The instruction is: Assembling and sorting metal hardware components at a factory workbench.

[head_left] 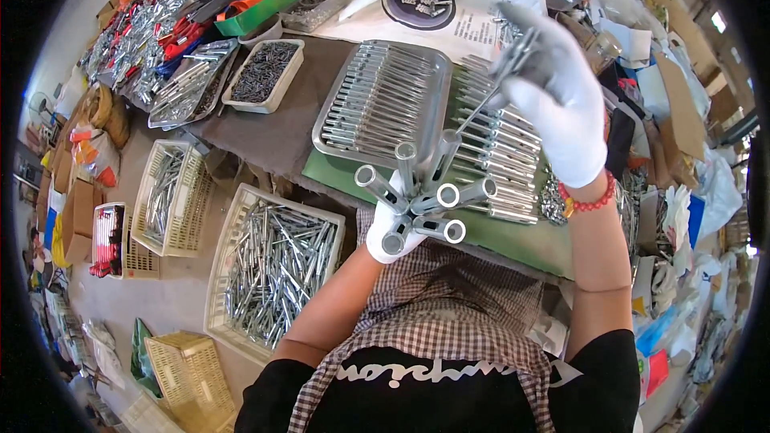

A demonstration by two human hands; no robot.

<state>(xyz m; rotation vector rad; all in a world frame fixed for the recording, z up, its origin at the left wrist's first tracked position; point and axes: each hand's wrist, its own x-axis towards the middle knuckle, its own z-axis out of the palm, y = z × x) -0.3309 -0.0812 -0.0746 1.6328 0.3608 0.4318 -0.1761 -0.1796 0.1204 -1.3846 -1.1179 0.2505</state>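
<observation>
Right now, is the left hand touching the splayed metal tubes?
Touching: the head view shows the gloved left hand gripping the splayed metal tubes.

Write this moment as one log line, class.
left hand: holding silver metal tubes; right hand: holding thin silver metal rod; rod tip: at one tube's mouth

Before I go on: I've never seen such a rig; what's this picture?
No machine here: a person works by hand, in view of a wide fisheye camera worn on the head. The white-gloved left hand grips a fan of metal tubes. The right hand, gloved too and blurred, holds at least one slim metal rod, its lower end at one tube's mouth. On the worktop, a metal tray holds lined-up metal pieces; to its right, more pieces lie in a row on a green mat.
</observation>
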